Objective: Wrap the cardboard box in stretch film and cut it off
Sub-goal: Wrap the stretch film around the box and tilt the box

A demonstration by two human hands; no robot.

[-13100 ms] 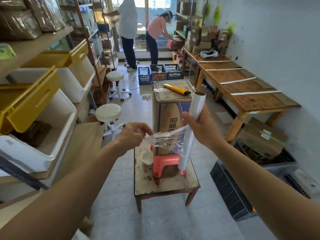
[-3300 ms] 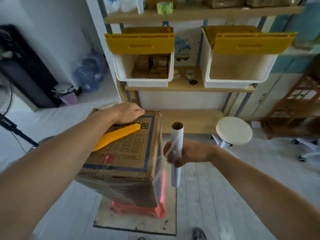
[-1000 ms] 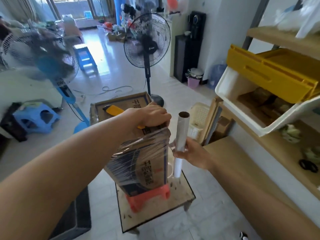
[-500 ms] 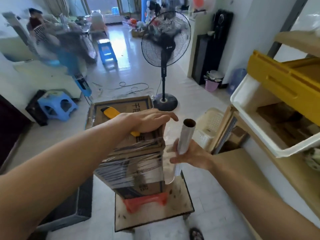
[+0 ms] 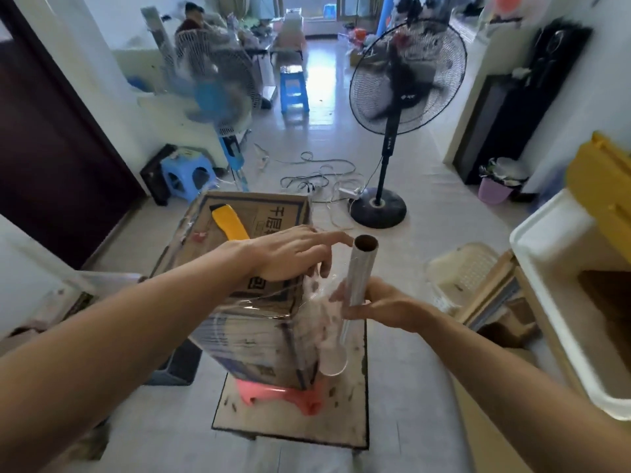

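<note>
A tall cardboard box (image 5: 252,332) stands on a pink plastic stool (image 5: 273,394) on a low table (image 5: 293,421). Clear stretch film covers its sides. A yellow utility knife (image 5: 229,222) lies on the box top. My left hand (image 5: 290,254) rests flat on the near right corner of the box top, fingers spread. My right hand (image 5: 379,303) grips the stretch film roll (image 5: 355,288), held upright just right of the box. A short sheet of film (image 5: 319,302) runs from the roll to the box corner.
A black standing fan (image 5: 406,73) is ahead on the right, a blue fan (image 5: 215,93) on the left, with cables (image 5: 317,175) on the floor between. A white bin with a yellow lid (image 5: 580,285) juts out at the right. Blue stools and a seated person lie farther back.
I have kept circling the box, so the room behind has swung round. The roll stays close to the box's right side, and my left hand has stayed on the box top.
</note>
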